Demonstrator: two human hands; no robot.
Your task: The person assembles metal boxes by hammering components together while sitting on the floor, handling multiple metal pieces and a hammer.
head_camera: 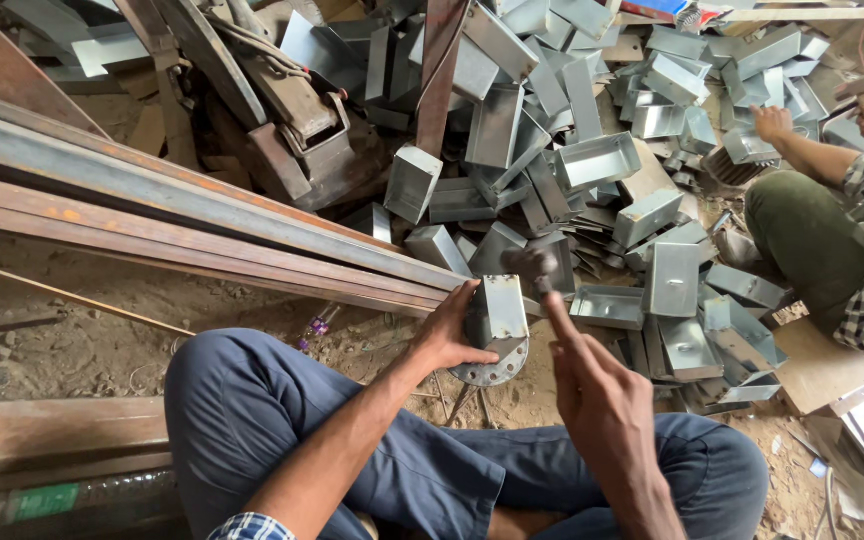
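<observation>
Grey metal box (503,306) on round plate edge (492,370), both hands (449,332) close.

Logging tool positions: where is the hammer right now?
In the head view, the hammer is centre frame, raised in the right hand, just above the sheet-metal box the left hand steadies.

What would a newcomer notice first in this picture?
First, the big heap of grey sheet-metal boxes filling the upper middle. Next, at the lower centre, the left hand steadies one metal box on a round perforated plate while the right hand grips a hammer. Rusty steel beams cross the left.
</observation>
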